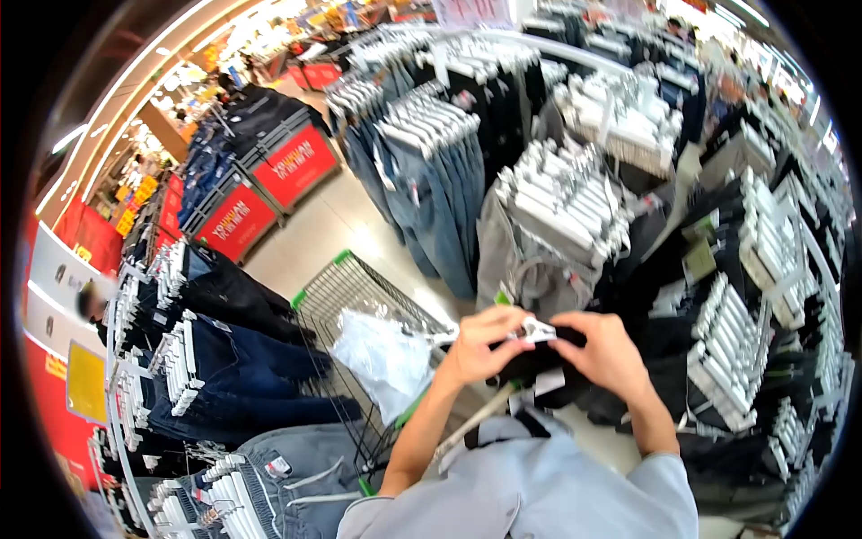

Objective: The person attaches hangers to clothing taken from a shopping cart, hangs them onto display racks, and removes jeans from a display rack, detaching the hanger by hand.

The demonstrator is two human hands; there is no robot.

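In front of my chest, my left hand [485,343] is closed around a white clip hanger [537,331], with one end sticking out to its left. My right hand [603,352] pinches the hanger's other end between thumb and fingers. A dark garment [530,364] with a white tag [549,381] hangs below the hanger, partly hidden by my hands. Left of my left hand, a shopping cart [346,301] with green corners holds a clear plastic bag with pale contents [382,355].
Racks of grey trousers [503,238], blue jeans [417,189] and black trousers [669,350] on white hangers surround me. Dark jeans [238,368] and grey drawstring trousers [305,467] hang at left. Red-fronted bins [296,166] stand beyond a tiled aisle [314,229].
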